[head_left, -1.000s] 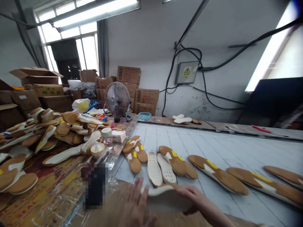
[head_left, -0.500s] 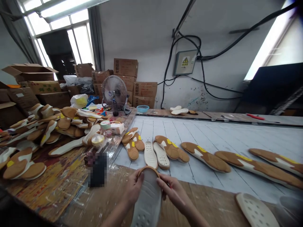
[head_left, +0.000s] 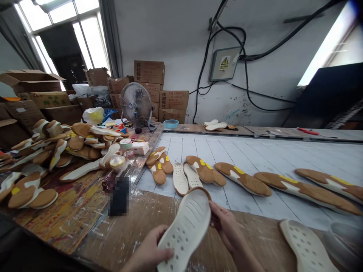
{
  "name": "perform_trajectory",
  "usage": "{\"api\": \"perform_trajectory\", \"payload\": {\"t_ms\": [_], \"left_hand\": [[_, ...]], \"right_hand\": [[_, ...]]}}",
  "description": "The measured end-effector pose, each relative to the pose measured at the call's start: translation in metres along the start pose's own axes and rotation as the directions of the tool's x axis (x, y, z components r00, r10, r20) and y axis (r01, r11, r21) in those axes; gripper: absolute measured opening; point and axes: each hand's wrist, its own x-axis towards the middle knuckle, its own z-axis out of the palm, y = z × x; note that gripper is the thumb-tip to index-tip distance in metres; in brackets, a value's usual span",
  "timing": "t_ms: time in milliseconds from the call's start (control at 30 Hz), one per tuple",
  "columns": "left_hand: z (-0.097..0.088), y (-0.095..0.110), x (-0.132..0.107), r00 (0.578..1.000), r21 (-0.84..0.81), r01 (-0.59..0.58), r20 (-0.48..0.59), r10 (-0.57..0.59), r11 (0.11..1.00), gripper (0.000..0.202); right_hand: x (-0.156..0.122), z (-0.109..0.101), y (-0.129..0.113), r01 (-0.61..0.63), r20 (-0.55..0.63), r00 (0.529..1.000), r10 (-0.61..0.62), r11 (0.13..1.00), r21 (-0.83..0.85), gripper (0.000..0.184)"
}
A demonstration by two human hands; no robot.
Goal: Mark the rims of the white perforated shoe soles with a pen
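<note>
Tilted over the brown board, a white shoe sole [head_left: 188,223] with a tan rim shows its inner side, with holes at the near end and grooves at the far end. My left hand [head_left: 154,245] grips its near left edge, thumb over the holes. At the far right edge, my right hand [head_left: 225,223] pinches the rim; its fingertips are partly hidden. Just beyond lie two white soles, holes up: one on the left [head_left: 180,178] and one on the right [head_left: 193,176]. A brown sole with a yellow patch [head_left: 200,169] rests beside them.
Several brown soles [head_left: 242,179] lie in a row on the white lined table [head_left: 272,155]. Another white sole [head_left: 304,241] sits near a translucent bowl [head_left: 344,240] at right. A sole pile [head_left: 82,141], tape rolls and a fan [head_left: 136,104] are at left.
The held sole has turned, its far end swinging right. My left hand has slid from the far end down to the near left edge; my right hand stays near the far end, slightly right.
</note>
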Motion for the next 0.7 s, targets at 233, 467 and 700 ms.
{"api": "perform_trajectory", "payload": {"t_ms": [233,467,700], "left_hand": [[0.013,-0.05,0.006,0.992,-0.272,-0.001,-0.125,-0.034,0.962,0.06],[0.027,-0.074,0.009,0.968,-0.313,0.017,-0.231,-0.094,0.95,0.067],[0.036,-0.069,-0.004,0.947,-0.329,0.047,-0.286,-0.147,0.943,0.067]], "right_hand": [[-0.032,0.016,0.007,-0.005,0.101,0.995,0.001,0.999,0.044,0.044],[-0.056,0.043,0.021,0.195,0.361,0.924,-0.128,0.969,-0.154,0.069],[-0.066,0.057,0.004,0.176,0.352,0.931,-0.096,0.963,-0.203,0.059]]}}
